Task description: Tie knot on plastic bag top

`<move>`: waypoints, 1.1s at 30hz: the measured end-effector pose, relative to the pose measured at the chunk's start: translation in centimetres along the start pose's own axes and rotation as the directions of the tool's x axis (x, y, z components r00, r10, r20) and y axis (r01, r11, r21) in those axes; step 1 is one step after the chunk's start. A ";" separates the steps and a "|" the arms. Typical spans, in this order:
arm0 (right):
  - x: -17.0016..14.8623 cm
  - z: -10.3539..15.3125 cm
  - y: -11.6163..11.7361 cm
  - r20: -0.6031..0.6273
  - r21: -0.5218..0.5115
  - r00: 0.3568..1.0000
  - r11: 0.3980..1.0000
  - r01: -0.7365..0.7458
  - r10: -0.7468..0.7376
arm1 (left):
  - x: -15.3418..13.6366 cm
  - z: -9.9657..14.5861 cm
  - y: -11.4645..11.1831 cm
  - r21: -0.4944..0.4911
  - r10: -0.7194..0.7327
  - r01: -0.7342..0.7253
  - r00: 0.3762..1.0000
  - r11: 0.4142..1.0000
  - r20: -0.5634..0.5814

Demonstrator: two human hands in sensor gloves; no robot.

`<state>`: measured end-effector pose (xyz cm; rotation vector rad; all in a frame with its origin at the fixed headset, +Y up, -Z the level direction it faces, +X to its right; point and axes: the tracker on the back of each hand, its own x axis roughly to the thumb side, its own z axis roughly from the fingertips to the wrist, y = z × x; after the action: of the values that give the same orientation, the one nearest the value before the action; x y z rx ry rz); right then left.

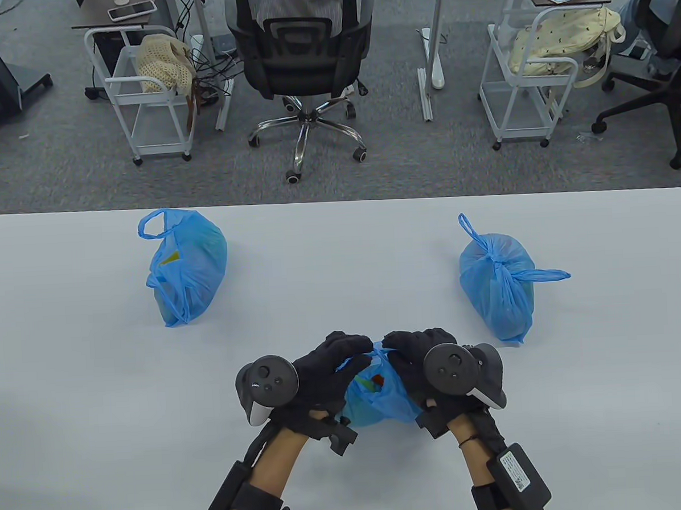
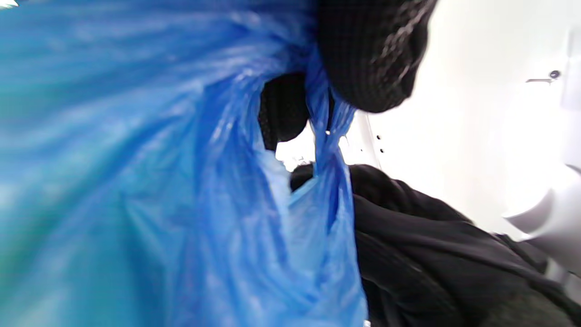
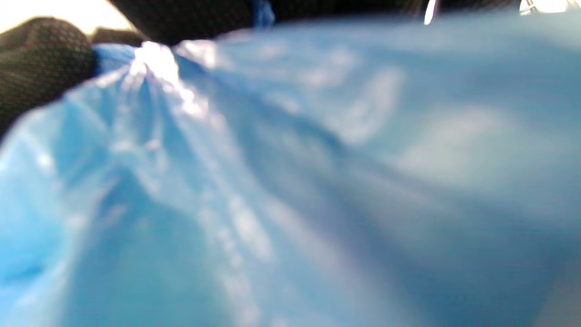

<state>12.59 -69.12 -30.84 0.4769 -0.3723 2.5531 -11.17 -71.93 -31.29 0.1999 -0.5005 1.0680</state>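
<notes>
A blue plastic bag with red and green contents sits on the white table near its front edge, between my hands. My left hand holds the bag's left handle strand. My right hand holds the right strand, and the two strands meet at the bag top. In the left wrist view a thin twisted strand runs between gloved fingers above the bag body. The right wrist view is filled by blurred blue plastic, with a gloved finger at the upper left.
An untied blue bag lies at the left of the table. A knotted blue bag lies at the right. Beyond the far table edge stand an office chair and two white carts.
</notes>
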 end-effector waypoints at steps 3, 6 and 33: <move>0.0 0.0 -0.1 -0.008 -0.003 0.999 0.999 -0.033 0.033 | -0.5 0.1 0.0 0.011 0.023 -0.022 0.998 1.000 -0.055; -0.3 0.1 -0.2 -0.013 -0.015 0.991 0.991 -0.133 0.133 | -1.1 0.3 0.8 0.081 0.036 -0.028 0.994 0.996 -0.104; -2.1 0.2 -0.2 -0.053 0.065 0.889 0.890 -0.451 0.455 | -2.8 0.7 3.2 0.102 -0.423 0.474 0.849 0.875 -0.317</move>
<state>14.47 -69.90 -31.51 0.3509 -0.4368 3.0310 -15.28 -72.84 -32.24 0.2980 -0.0820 0.6589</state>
